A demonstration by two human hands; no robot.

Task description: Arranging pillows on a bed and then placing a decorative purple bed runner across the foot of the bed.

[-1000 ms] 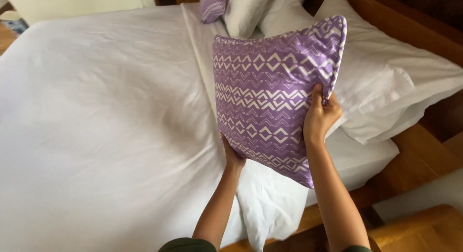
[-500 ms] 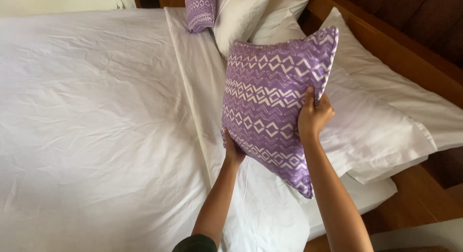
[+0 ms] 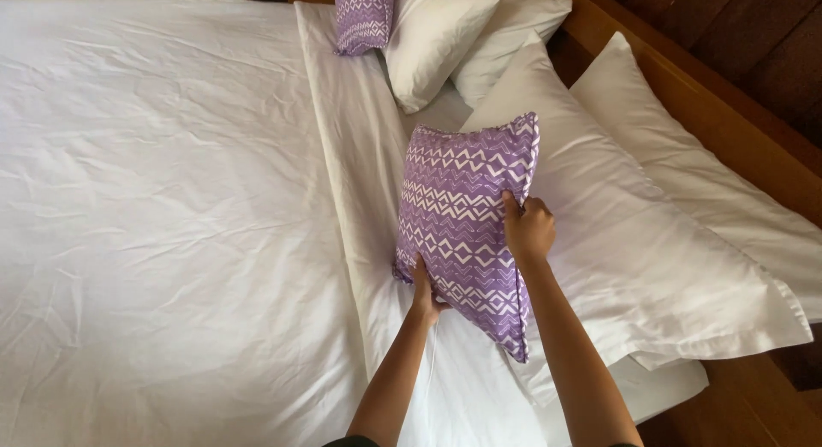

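Note:
A purple cushion with white zigzag patterning (image 3: 462, 216) stands on edge against a large white pillow (image 3: 634, 233) at the head of the bed. My left hand (image 3: 424, 291) grips its lower left edge, with the fingers partly hidden behind the fabric. My right hand (image 3: 528, 229) holds the cushion's right edge, thumb on the front face. Both forearms reach up from the bottom of the view.
A white sheet (image 3: 163, 216) covers the wide bed. Farther along the head end lie two more white pillows (image 3: 437, 36) and a second purple patterned cushion (image 3: 363, 17). A wooden headboard (image 3: 711, 96) runs down the right side.
Both hands have carried the cushion away from me and lowered it against the white pillow. It now looks smaller and sits lower on the bed.

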